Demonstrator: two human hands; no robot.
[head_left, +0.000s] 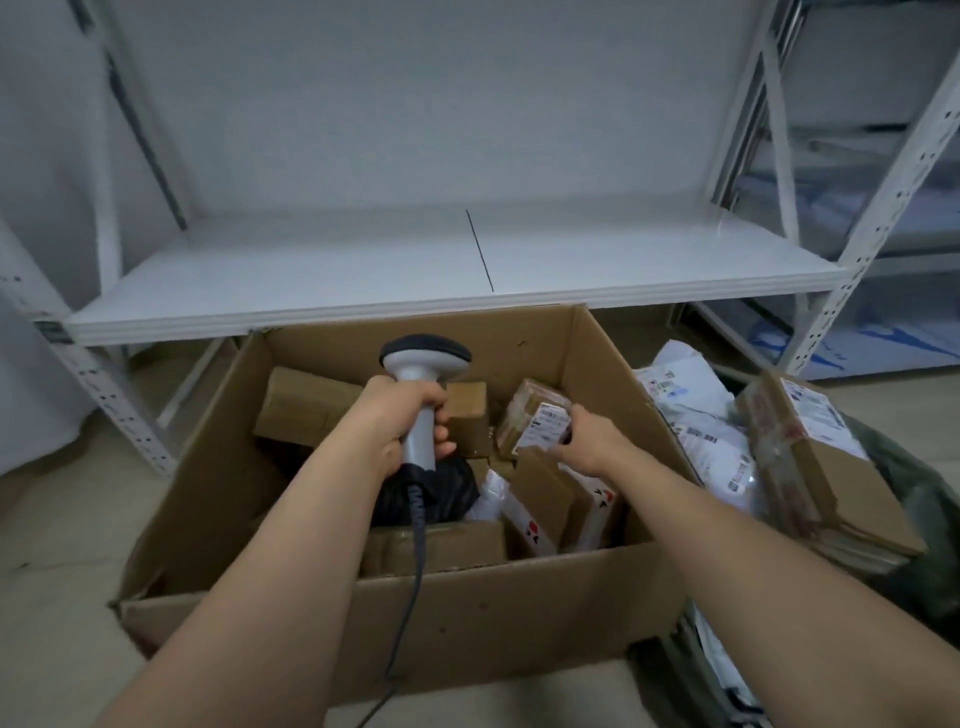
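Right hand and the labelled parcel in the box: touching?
Touching. The head view shows the right hand gripping the labelled parcel at its right edge, with fingers curled onto it.

A parcel storeroom: bare metal shelving (415, 270), labelled parcels (810, 447), cardboard carton (395, 623).

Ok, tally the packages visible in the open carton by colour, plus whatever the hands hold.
Brown parcels: 5, including the labelled parcel the right hand grips
White packages: 3
Black bag: 1
Barcode scanner, gripped by the left hand: 1
Total: 10; others may be buried.
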